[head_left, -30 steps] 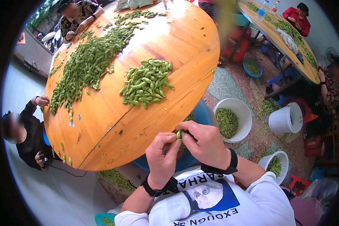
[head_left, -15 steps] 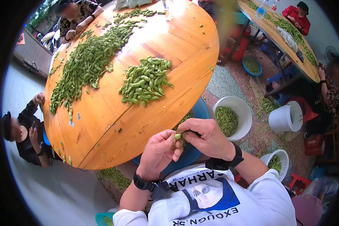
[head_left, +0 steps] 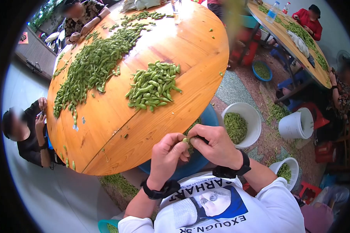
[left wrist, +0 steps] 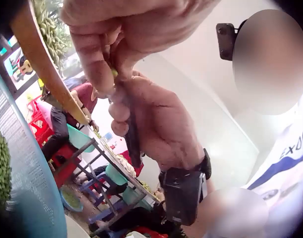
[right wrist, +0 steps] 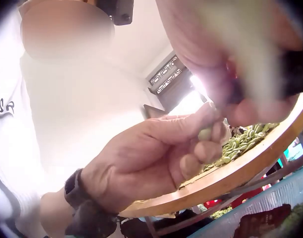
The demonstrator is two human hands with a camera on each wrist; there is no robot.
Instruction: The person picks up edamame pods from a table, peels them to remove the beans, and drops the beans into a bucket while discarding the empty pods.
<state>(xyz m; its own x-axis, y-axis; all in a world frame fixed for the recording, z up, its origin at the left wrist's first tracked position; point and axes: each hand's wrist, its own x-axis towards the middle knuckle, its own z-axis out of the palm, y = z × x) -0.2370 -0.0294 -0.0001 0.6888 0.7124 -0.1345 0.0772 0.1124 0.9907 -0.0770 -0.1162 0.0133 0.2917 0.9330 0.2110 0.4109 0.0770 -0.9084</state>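
Note:
In the head view my left hand (head_left: 166,157) and right hand (head_left: 218,146) meet fingertip to fingertip beyond the table edge, over a blue basin (head_left: 211,116). The left thumb and fingers pinch a small green pod (head_left: 186,140), largely covered by them; its green also shows in the right wrist view, a pod (right wrist: 205,134) between left thumb and fingers. A narrow dark object (left wrist: 133,136) lies along the right palm, gripped by the curled right fingers beside the pod. Two pod piles, a small one (head_left: 153,86) and a large one (head_left: 93,62), lie on the wooden table (head_left: 144,128).
A white bucket (head_left: 253,126) with pods stands right of the basin, near another white bucket (head_left: 295,124) and a smaller white tub (head_left: 289,169). Loose pods litter the floor. People sit around this table and a second table (head_left: 287,39). A bottle (head_left: 272,12) stands there.
Both hands have shifted slightly while staying together, and less of the pod shows between the fingertips than half a second ago. The seated person at left has raised both hands together.

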